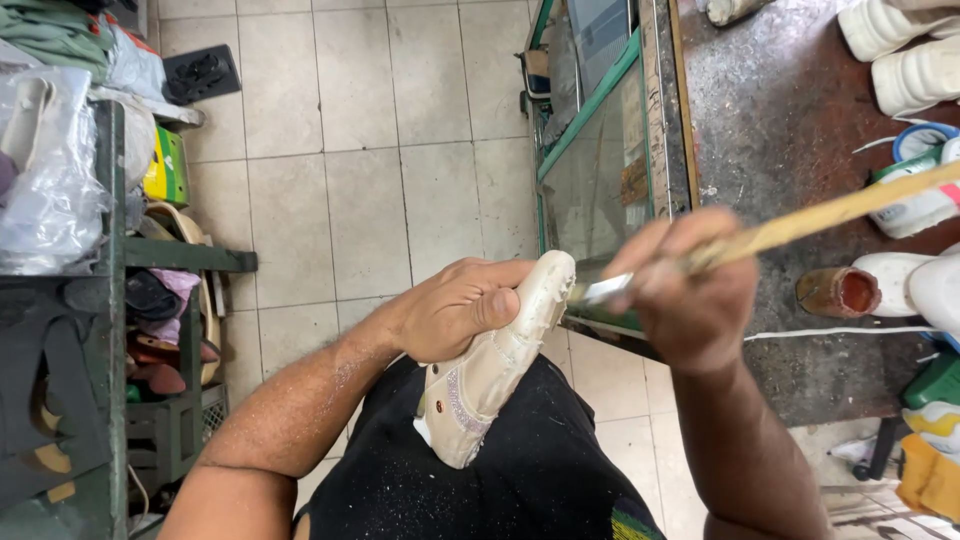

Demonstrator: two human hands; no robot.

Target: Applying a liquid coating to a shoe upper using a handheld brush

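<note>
While the shoe [492,365] rests heel-down on the black apron [500,480] over the lap, the left hand [455,308] clasps it around the upper part, thumb pressed on the pale side, toe pointing up and away. The right hand [690,295] is clenched around a brush [800,225], whose wooden handle slants up to the right and whose pale tip sits just beside the shoe's toe. Beyond the hands, a dark stained worktable [790,150] carries a small brown pot [838,292] and several white shoes [915,60]. Left of the table stands a green-framed glass cabinet [595,150], and across the tiled floor [360,150] a rack [110,300] holds more footwear.
</note>
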